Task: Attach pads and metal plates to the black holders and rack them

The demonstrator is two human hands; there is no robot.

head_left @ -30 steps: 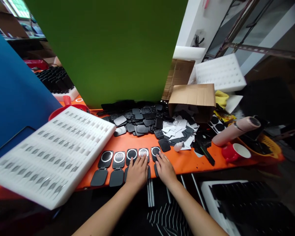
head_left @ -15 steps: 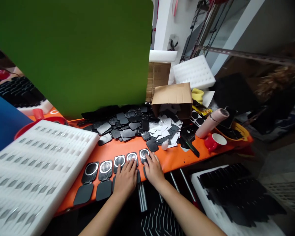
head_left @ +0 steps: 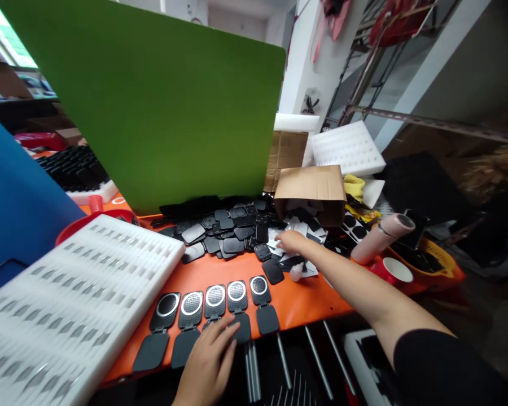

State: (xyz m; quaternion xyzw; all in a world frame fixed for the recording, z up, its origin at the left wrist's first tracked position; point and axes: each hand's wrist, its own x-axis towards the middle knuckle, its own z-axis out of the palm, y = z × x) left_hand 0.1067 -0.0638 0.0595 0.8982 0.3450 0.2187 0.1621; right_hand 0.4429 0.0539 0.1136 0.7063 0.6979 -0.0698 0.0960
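A row of several hinged black compact-like cases (head_left: 214, 300) lies opened flat on the orange table; each upper half carries a pale ring around a gridded disc. My left hand (head_left: 207, 361) lies at the table's front edge with its fingers spread over the lower flaps of the middle cases, holding nothing. At the far side, my right hand (head_left: 293, 241) reaches into a pile of white and black flat pieces (head_left: 313, 232). Its fingertips are drawn together there, and whatever is between them is hidden. Loose black cases (head_left: 233, 246) are heaped left of it.
A slotted white foam tray (head_left: 122, 270) stands on the left, below a green board (head_left: 186, 113). Around the right arm are a small bottle (head_left: 296, 272), a cardboard box (head_left: 311, 183), a pink flask (head_left: 379, 239) and a red mug (head_left: 387, 270).
My right hand has left the rightmost case and gone forward to the pile of flat pieces. My left hand has drawn back from the upper halves towards the table edge. The view has shifted.
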